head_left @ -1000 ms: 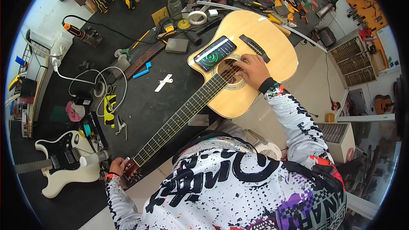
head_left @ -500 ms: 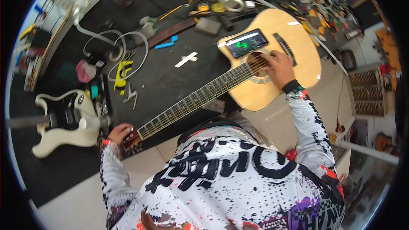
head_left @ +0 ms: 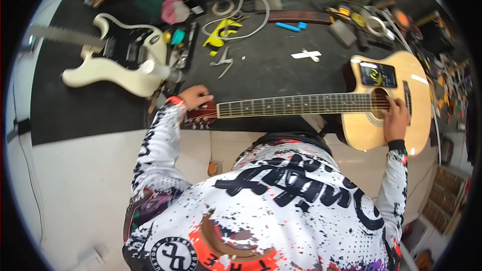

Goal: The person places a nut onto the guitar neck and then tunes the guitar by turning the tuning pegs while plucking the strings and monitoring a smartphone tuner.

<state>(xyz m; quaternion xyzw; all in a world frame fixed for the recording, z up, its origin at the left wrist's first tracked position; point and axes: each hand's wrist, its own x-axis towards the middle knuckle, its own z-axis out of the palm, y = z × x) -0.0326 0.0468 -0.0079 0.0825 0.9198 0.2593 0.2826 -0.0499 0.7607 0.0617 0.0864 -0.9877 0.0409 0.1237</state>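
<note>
Currently we judge tuning underway: left hand [head_left: 195,95] grips the headstock pegs, right hand [head_left: 396,119] curled, plucking strings of the acoustic guitar [head_left: 301,104] mid-frame; next, consult phone [head_left: 377,75].

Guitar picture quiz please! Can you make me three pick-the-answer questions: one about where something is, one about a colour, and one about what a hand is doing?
1. Where does the phone lie?
A. on the acoustic guitar
B. on the floor
C. on the electric guitar

2. What colour is the electric guitar's body?
A. red
B. cream
C. blue

3. What is the left hand doing?
A. hanging free
B. holding the phone
C. gripping the headstock

Answers: 1 A, the lit screen rests on the wooden top beside the soundhole. 2 B, the body is cream with a black plate. 3 C, the fingers curl over the headstock end while the right hand is at the strings.
</note>
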